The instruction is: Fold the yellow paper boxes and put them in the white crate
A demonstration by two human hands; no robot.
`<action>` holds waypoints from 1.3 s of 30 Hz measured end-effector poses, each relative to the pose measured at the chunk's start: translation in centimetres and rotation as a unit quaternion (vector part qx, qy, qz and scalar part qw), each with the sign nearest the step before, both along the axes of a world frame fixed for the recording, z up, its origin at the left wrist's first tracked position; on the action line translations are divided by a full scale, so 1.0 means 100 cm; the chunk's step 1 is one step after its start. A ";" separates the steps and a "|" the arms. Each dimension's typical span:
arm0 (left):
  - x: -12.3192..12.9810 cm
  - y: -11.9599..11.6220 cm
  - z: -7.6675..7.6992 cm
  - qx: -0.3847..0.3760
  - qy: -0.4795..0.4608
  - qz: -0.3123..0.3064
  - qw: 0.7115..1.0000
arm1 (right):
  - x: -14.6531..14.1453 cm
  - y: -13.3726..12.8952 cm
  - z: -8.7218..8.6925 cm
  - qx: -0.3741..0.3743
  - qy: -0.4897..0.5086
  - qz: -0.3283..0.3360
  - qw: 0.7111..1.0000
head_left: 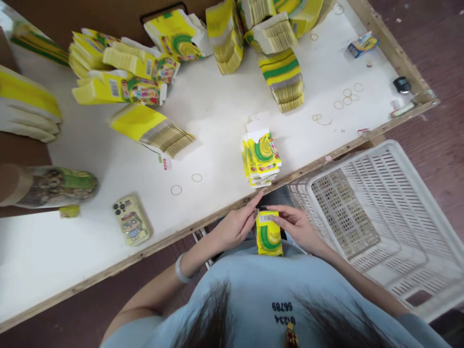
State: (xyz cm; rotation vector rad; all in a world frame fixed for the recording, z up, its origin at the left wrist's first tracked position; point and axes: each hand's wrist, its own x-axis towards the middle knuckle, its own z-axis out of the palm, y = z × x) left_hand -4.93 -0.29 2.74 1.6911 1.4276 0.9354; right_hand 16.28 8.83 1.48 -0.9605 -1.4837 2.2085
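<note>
**Inspector A:** State what cannot be made out.

**Inspector B:** The small yellow carton [268,233] sits below the tabletop [217,111] edge, close to the person's body. Its lower end meets the light blue shirt [253,285]; the printing is too small to read. The bundle [27,104] at the far left is cut off by the frame.

**Inspector A:** The hands?

**Inspector B:** Both on the carton. The left hand [235,224] has a narrow grip, fingertips pinched at the carton's upper left corner. The right hand [295,226] lies across its top right edge, fingers closed on it. A pale bangle [181,271] is on the left wrist.

**Inspector A:** Surroundings?

**Inspector B:** A short stack of like cartons [261,157] stands on the tabletop just beyond the hands. Larger bundles of flat cartons [282,77] lie further back. A phone [132,220] in a decorated case lies near the front edge, well left. Loose rubber bands [348,96] are scattered right. A white slatted crate [380,217] stands on the floor beside the right arm.
</note>
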 end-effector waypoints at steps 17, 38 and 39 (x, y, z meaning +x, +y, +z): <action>-0.111 0.253 -0.012 0.086 0.272 0.042 0.958 | 0.104 0.094 -0.003 0.512 -0.363 -0.248 0.738; -0.019 0.102 0.029 0.235 -0.098 0.061 0.965 | -0.080 0.082 0.025 0.684 -0.010 -0.274 0.676; -0.010 0.099 0.017 0.230 -0.095 0.032 0.968 | -0.078 0.079 0.026 0.680 -0.006 -0.273 0.681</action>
